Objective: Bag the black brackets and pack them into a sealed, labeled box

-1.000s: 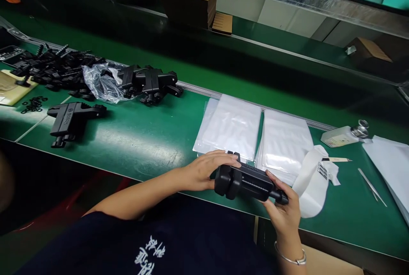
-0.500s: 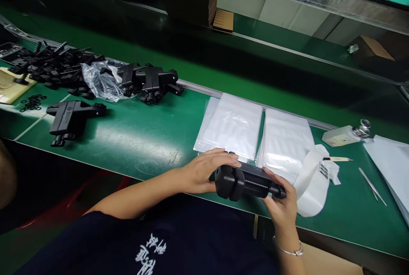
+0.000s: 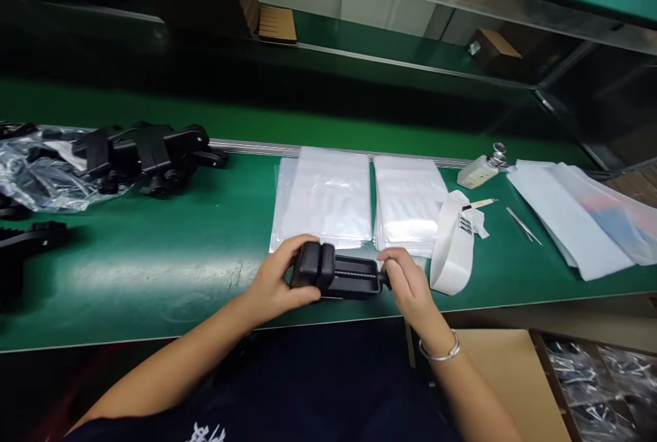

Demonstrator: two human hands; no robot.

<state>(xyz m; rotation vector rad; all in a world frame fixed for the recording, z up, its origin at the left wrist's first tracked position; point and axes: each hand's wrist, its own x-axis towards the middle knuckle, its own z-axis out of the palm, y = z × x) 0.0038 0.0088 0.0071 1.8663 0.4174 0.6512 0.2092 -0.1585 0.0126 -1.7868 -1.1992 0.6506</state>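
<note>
A black screw clamp (image 3: 355,276) lies level between my hands at the table's front edge, its threaded rod facing up. My left hand (image 3: 277,283) grips the block-shaped jaws at its left end, thumb in front and fingers behind. At the other end, my right hand (image 3: 410,286) pinches the small knob, which the fingers mostly cover. Just behind the clamp lie two stacks of clear plastic bags, a left stack (image 3: 331,196) and a right stack (image 3: 410,206). A curled strip of white label backing (image 3: 452,250) rests beside my right hand.
More black clamps (image 3: 154,154) and crumpled plastic (image 3: 46,172) lie at the left. Toward the right are a pump bottle (image 3: 481,170), a pen-like tool (image 3: 480,204), tweezers (image 3: 523,226) and white sheets (image 3: 569,216). An open carton (image 3: 497,373) with bagged items stands below the table.
The view has swung to the right. The clamp has turned so its rod side faces up, and my left hand has closed around the jaw end; my right hand has shifted onto the knob.
</note>
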